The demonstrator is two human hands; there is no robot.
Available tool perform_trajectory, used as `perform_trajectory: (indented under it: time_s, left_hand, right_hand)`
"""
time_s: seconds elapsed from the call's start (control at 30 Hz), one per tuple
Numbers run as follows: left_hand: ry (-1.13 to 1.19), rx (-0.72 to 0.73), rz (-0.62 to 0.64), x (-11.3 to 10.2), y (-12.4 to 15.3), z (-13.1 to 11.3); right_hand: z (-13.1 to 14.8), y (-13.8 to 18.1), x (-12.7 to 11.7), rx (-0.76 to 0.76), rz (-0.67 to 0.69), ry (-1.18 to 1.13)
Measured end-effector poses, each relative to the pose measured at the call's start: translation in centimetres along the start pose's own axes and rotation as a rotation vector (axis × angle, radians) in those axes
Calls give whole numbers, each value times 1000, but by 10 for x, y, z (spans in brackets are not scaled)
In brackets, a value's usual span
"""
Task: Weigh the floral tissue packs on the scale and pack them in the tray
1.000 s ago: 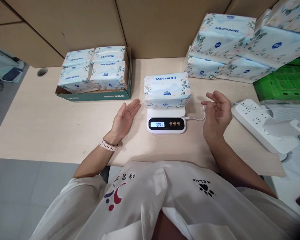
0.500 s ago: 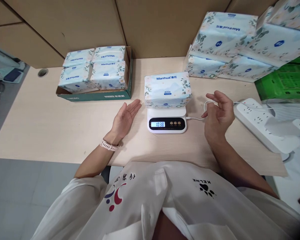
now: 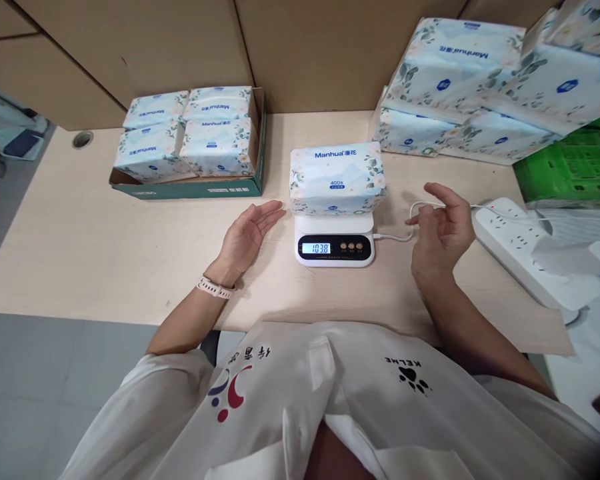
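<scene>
A floral pack of tissues (image 3: 337,179) rests on the white digital scale (image 3: 334,225), whose lit display reads 103.8. My left hand (image 3: 247,237) lies to the left of the scale, palm turned up and fingers stretched out, holding nothing. On the other side, my right hand (image 3: 443,233) hovers over the table near the white cable (image 3: 395,237), its fingers apart and bent, with nothing held. Neither hand touches the pack. The cable runs from the scale's right side behind my right hand.
An open green carton (image 3: 205,190) with several tissue packs stands at the back left. More tissue packs (image 3: 453,67) are stacked at the back right, beside a green crate (image 3: 565,163). A white power strip (image 3: 525,250) lies on the right. Brown panels (image 3: 310,53) close off the back.
My right hand has shifted slightly right and its fingers have opened a little. The view has tilted slightly. The pack and the reading stay the same.
</scene>
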State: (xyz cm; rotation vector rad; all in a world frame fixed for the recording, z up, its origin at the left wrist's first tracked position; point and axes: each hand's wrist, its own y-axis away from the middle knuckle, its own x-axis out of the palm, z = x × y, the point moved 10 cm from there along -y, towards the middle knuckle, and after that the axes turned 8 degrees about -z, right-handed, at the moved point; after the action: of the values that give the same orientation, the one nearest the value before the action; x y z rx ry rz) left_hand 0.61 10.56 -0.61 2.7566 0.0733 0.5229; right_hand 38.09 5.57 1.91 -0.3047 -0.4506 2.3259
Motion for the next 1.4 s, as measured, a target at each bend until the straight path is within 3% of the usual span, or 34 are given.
perform_trajectory:
  time_s: [0.17,0.33,0.63,0.87,1.4]
  left_hand:
    - [19,-98,-74,-7,-3,4]
    - [64,-158,-138,-12,-3,6]
    - [89,-157,-127,-11,-4,5]
    - [63,-130,-108,-14,-6,7]
    - [64,-102,-87,-12,-5,4]
  right_hand:
    - [1,-4,-1,-87,-15,-58]
    - [-2,-3,0,-66,4,-21]
    - [0,-4,0,-90,6,-65]
    - [6,-2,4,3,34,-39]
    - [10,1,2,19,21,10]
